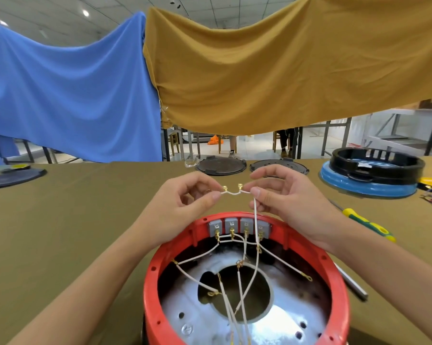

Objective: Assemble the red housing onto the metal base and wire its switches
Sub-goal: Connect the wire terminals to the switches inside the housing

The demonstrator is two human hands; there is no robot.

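Now, hands: my left hand and right hand sit just above centre frame, each pinching one end of a short white jumper wire between thumb and forefinger, the other fingers loosely curled
Jumper: it sags in a shallow curve between the two pinches, with two brass terminals sticking up from it; a longer white lead drops from the right-hand pinch down into the housing
Switches: a row of four grey switch blocks sits on the inner far wall of the housing, just below my hands; each already carries a brass connector and a white wire
Housing: the red housing fills the lower centre of the frame, seated around the metal base, whose shiny plate and round central hole show inside
Step, as I judge it: fitting this jumper across two switch tabs
Doing it well: I would hold close behind each terminal, line it square to its tab, push straight on one at a time, and keep the loose leads from tangling
Surroundings: a green-and-yellow screwdriver lies at right, two dark round plates beyond my hands, a black-and-blue housing upper right
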